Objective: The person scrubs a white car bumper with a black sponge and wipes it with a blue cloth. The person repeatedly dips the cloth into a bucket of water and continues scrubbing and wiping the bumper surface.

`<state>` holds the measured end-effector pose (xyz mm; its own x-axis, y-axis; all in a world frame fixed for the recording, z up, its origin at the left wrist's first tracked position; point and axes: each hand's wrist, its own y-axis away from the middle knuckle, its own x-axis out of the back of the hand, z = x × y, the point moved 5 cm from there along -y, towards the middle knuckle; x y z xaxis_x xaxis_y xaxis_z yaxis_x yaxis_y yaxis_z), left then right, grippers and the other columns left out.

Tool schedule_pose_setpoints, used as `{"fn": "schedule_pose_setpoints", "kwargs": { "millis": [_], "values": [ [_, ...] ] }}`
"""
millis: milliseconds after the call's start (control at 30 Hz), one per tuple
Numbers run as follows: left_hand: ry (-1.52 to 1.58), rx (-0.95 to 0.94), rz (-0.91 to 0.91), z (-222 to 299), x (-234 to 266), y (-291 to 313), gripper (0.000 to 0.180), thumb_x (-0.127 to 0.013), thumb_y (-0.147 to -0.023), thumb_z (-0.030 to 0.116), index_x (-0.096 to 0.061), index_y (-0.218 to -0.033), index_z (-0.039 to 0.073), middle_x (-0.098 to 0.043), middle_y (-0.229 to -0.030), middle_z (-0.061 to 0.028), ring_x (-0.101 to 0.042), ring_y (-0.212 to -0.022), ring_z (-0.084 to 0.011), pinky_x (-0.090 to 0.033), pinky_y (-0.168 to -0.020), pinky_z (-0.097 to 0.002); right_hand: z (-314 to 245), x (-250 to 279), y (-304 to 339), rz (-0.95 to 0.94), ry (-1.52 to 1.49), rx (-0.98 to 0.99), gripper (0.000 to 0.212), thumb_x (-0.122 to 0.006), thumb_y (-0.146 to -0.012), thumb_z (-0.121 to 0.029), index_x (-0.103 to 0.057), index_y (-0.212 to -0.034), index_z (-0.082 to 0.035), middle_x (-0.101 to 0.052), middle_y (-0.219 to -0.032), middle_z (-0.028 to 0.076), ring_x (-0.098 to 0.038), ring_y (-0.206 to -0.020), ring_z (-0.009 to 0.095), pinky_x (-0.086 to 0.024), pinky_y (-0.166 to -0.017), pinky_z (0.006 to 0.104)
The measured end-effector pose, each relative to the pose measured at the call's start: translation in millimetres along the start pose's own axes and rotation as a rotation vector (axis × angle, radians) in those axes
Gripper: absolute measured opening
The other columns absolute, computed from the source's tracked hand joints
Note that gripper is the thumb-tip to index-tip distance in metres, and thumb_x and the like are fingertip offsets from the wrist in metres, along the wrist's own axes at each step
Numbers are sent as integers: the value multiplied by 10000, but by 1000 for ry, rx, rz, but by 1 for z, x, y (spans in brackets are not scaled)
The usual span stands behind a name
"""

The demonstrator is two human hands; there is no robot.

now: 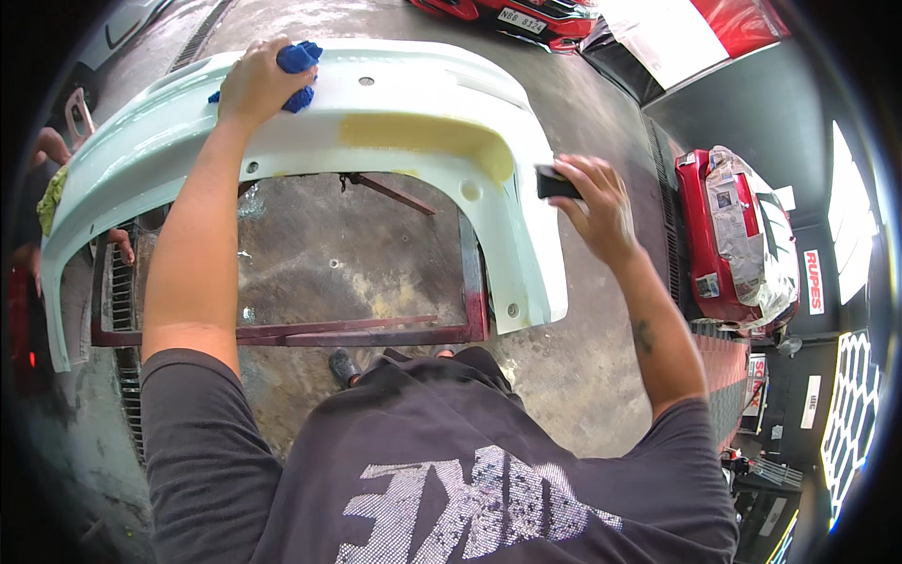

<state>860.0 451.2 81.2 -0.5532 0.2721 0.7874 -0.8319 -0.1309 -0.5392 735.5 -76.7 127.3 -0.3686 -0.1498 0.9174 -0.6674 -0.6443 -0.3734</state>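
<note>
A white car bumper (310,136) with a yellowish patch (423,133) lies across a dark red metal stand (474,273) in front of me. On its upper left part my left hand (252,89) is closed around a crumpled blue cloth (299,58), whose ends stick out past the fingers. Off to the right, my right hand (599,202) grips a black block (557,182), probably a sanding block. The block is at the bumper's right outer side; whether it touches is hard to tell.
At the left edge another person's hand (120,246) is near the bumper's end, beside a green cloth (51,202). A red car part covered with newspaper (738,216) stands at right. A red car (512,19) is at the back. Floor grates (658,188) run alongside.
</note>
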Motion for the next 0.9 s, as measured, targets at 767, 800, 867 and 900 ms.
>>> {"fn": "schedule_pose_setpoints", "kwargs": {
  "millis": [767,800,867,900],
  "values": [
    [276,-32,135,29,24,13,338,-949,-793,275,-778,-991,62,-800,-1027,-199,-774,-988,-404,-598,-883,-483,1,-55,-117,-287,94,521,383,-894,-885,-351,-771,-1235,-256,-658,-1392,-86,-589,-1419,218,-542,-1198,476],
    [303,-17,124,29,25,14,336,-945,-795,279,-776,-988,63,-799,-1023,-199,-773,-988,-403,-597,-883,-484,-2,-53,-120,-284,102,547,397,-892,-888,-354,-769,-1253,-262,-658,-1393,-84,-587,-1425,223,-540,-1201,471],
    [353,0,89,33,29,14,332,-938,-799,288,-773,-982,65,-795,-1015,-200,-770,-989,-402,-595,-882,-487,0,-54,-123,-267,128,571,436,-892,-891,-353,-758,-1295,-258,-663,-1395,-75,-593,-1432,232,-537,-1207,461],
    [314,6,98,30,28,14,329,-932,-804,293,-772,-979,65,-794,-1010,-199,-768,-987,-402,-594,-879,-487,0,-55,-124,-259,142,583,455,-891,-893,-352,-753,-1316,-257,-666,-1396,-70,-596,-1435,236,-536,-1211,456]
  ]
}}
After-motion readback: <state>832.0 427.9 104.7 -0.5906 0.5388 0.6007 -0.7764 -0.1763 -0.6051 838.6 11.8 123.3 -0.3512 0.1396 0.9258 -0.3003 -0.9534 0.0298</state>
